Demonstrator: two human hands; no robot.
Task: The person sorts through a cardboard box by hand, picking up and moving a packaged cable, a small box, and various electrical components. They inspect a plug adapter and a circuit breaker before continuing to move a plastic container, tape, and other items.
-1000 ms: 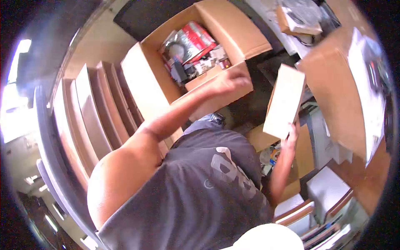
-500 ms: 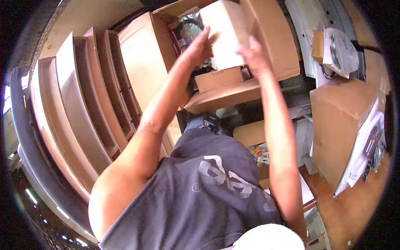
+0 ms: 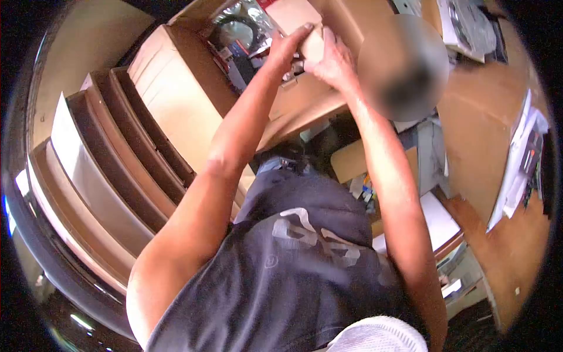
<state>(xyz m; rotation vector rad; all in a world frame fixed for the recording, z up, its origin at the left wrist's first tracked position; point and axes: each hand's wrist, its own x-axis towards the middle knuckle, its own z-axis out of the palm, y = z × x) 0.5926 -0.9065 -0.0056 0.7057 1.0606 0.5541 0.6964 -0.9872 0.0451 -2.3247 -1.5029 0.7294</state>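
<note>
Both of my hands are inside a large open cardboard carton (image 3: 170, 64). Between them is a pale cardboard box (image 3: 315, 46), its near end facing me. My left hand (image 3: 287, 51) grips the box from the left, thumb along its upper edge. Against its right side, my right hand (image 3: 334, 61) has its fingers curled over the edge and its thumb low at the front. Left of the box lies a clear plastic bag with a dark coiled item (image 3: 237, 32). Small printed packages (image 3: 237, 64) sit below that bag, partly hidden by my left forearm.
Tall cardboard pieces with folded edges (image 3: 120, 146) stand upright at my left. On the right are a big brown box (image 3: 478, 129) with papers and packets (image 3: 522, 158) against it, and plastic-wrapped items (image 3: 466, 29) above. A blurred round patch covers part of the carton's right side.
My hands have come closer together around the pale box, which sits lower and shows less of its face. The view has shifted, and more of the plastic bag shows.
</note>
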